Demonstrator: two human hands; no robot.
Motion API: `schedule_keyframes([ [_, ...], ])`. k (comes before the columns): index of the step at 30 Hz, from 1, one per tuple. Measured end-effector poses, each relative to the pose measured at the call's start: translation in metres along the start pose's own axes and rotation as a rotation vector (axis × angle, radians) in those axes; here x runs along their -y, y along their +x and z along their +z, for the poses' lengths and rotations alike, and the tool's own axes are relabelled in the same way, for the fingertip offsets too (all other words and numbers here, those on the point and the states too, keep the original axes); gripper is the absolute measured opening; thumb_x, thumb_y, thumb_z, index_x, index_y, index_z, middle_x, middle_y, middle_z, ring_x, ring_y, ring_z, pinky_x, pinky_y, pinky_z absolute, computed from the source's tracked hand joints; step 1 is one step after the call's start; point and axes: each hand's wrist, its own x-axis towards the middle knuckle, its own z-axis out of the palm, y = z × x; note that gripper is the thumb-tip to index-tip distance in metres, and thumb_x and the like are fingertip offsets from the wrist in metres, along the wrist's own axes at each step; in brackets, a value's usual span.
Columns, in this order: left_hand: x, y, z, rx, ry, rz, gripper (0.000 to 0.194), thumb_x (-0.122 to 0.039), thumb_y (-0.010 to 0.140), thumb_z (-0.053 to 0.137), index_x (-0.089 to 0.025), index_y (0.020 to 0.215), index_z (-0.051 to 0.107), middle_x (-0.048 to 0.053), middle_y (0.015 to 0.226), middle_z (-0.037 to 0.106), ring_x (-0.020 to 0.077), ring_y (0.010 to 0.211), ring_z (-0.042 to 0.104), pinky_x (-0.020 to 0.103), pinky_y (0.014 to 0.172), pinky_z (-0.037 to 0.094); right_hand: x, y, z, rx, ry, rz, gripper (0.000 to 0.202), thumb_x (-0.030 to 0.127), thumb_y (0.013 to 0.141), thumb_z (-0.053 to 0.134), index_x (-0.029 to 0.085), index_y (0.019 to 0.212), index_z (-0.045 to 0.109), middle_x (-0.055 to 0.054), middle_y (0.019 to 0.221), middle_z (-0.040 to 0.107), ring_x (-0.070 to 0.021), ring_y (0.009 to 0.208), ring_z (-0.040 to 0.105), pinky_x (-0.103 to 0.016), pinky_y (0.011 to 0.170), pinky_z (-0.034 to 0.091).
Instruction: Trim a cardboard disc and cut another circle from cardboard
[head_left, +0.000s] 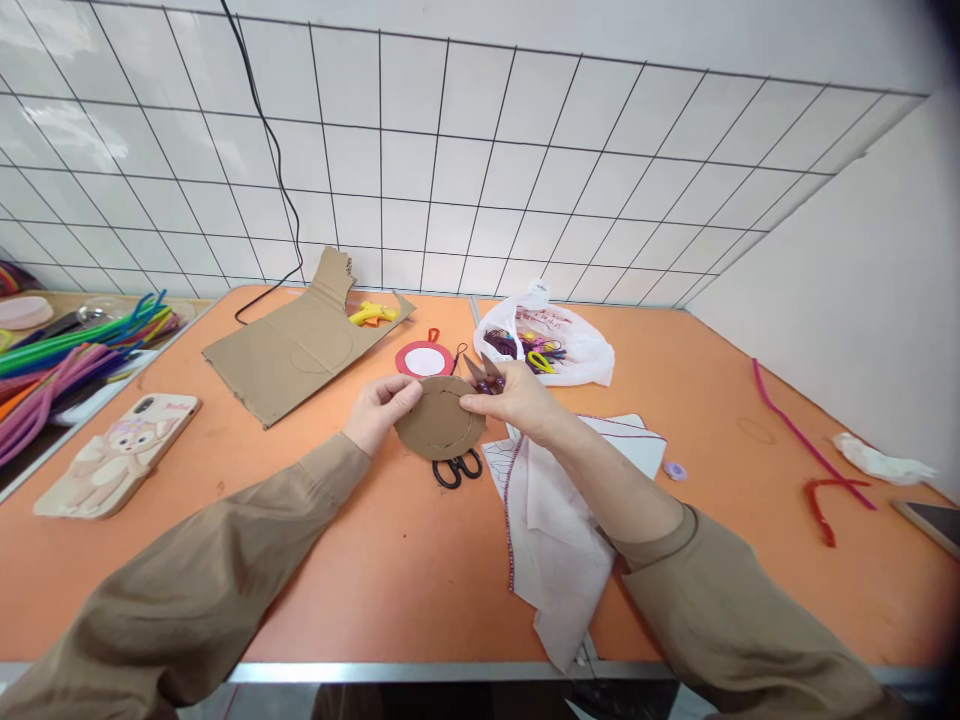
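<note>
A round cardboard disc (441, 425), with a curved line running inside its rim, is held up over the table. My left hand (380, 410) pinches its left edge between thumb and fingers. On the disc's right edge rests the thumb of my right hand (517, 400); the other fingers curl behind. Two pointed, parted blades of scissors (484, 372) stick out by that hand, their grip mostly hidden. Black scissor handles (457, 468) show just below the disc. Behind it lies a red ring with a white centre (425, 359) and an orange loop.
A cut cardboard sheet (281, 350) lies back left, with a yellow tool (373, 314) beside it. A phone (120, 455) and pipe cleaners (75, 370) are left. A white plastic bag (577, 350) stands behind; white cloth (559, 520) lies under my right forearm. Red pipe cleaners (821, 510) lie right.
</note>
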Motion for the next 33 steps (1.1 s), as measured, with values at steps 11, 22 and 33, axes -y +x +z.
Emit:
schedule_keyframes([
  [11, 0.012, 0.002, 0.004, -0.050, -0.124, -0.120, 0.045, -0.058, 0.059, 0.079, -0.013, 0.064, 0.071, 0.004, 0.056, 0.067, 0.0118, 0.050, 0.057, 0.023, 0.048, 0.044, 0.005, -0.003, 0.005, 0.000, 0.194, 0.216, 0.027, 0.027, 0.050, 0.075, 0.017, 0.061, 0.052, 0.006, 0.053, 0.044, -0.0062, 0.047, 0.037, -0.021, 0.042, 0.025],
  [22, 0.009, 0.002, -0.002, 0.022, -0.083, -0.033, 0.035, -0.049, 0.057, 0.083, -0.016, 0.070, 0.077, 0.006, 0.069, 0.074, 0.0169, 0.061, 0.066, 0.029, 0.060, 0.054, 0.002, -0.002, -0.003, -0.015, 0.178, 0.025, 0.023, 0.027, 0.052, 0.078, 0.014, 0.068, 0.069, -0.001, 0.063, 0.062, -0.0128, 0.059, 0.053, -0.027, 0.055, 0.042],
  [33, -0.012, -0.005, 0.000, -0.007, 0.258, 0.316, 0.030, -0.043, 0.069, 0.076, -0.017, 0.083, 0.078, 0.006, 0.080, 0.075, 0.0210, 0.072, 0.066, 0.033, 0.068, 0.053, 0.003, -0.007, -0.005, -0.094, -0.105, -0.435, 0.004, 0.019, 0.070, 0.068, 0.017, 0.068, 0.067, 0.001, 0.063, 0.054, -0.0105, 0.057, 0.046, -0.026, 0.054, 0.038],
])
